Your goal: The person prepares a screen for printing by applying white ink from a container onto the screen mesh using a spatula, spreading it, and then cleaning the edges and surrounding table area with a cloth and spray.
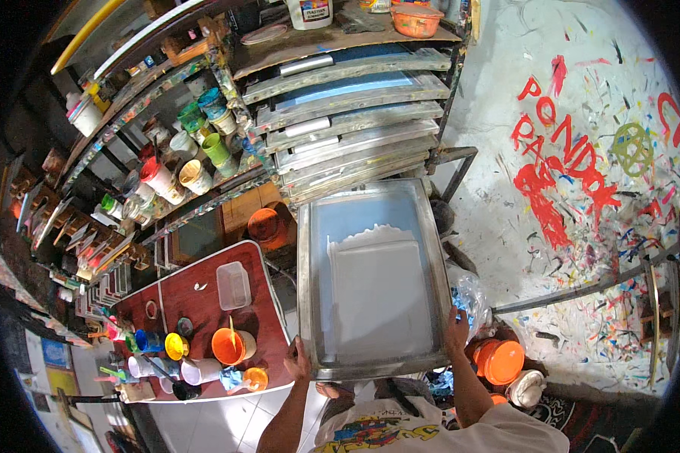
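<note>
A large screen-printing frame lies between my arms, its long sides pointing away from me. Its mesh is blue at the far end, and a grey-white coated rectangle with a ragged upper edge covers most of the rest. At the frame's near left corner, my left hand is closed on the rim. Lower on the right side, my right hand grips the opposite rim. The fingers of both hands are partly hidden by the frame. The frame's far end reaches up to a rack of stacked screens.
Left stands a red table with an orange paint tub, a clear plastic box and several cups. Shelves of paint pots rise behind it. Right are a paint-splashed wall and orange buckets below a metal bar.
</note>
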`<state>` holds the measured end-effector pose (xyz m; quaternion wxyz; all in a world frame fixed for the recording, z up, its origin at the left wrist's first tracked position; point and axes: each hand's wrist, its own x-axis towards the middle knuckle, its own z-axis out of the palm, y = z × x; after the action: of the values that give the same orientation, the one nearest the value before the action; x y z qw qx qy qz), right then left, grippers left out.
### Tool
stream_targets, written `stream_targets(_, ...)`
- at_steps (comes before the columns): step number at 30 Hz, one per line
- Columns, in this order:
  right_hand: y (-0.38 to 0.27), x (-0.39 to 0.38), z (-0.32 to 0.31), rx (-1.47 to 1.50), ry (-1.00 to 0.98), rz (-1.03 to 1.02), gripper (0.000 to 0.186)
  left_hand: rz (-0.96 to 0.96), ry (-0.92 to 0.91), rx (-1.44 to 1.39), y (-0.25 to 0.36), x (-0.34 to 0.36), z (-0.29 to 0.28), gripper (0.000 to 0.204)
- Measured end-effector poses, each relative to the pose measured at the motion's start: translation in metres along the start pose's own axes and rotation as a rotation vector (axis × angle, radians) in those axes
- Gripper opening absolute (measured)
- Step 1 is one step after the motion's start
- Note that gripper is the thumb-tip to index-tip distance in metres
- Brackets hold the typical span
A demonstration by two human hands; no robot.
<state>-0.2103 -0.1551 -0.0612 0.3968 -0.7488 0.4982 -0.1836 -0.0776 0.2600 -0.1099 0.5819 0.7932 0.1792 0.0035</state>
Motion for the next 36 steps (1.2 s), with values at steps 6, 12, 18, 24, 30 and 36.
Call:
stream_targets(6, -0.002, 0.05, 0.03, -0.001, -0.004, -0.056, 0.058, 0.065, -0.044, -0.11, 0.016, 0.019, 0.045, 0.049)
stream_targets(12, 0.002, 0.079, 0.051, 0.003, -0.076, -0.102, 0.052, 0.096, 0.09, 0.018, 0.002, 0.044, 0.069, 0.051)
stream_targets(18, 0.027, 0.119, 0.068, -0.025, 0.028, -0.284, 0.055, 0.004, 0.054, -0.161, -0.011, 0.044, 0.088, 0.055)
stream_targets(24, -0.022, 0.161, 0.069, -0.082, -0.047, -0.315, 0.066, 0.06, 0.102, -0.122, 0.034, 0.063, 0.127, 0.06)
stream_targets(30, -0.038, 0.186, 0.116, -0.031, -0.097, -0.146, 0.067, 0.127, 0.072, -0.074, 0.022, 0.138, 0.139, 0.059)
stream_targets(36, -0.074, 0.207, 0.127, 0.044, -0.156, -0.149, 0.065, 0.255, 0.011, -0.197, 0.047, 0.173, 0.154, 0.047)
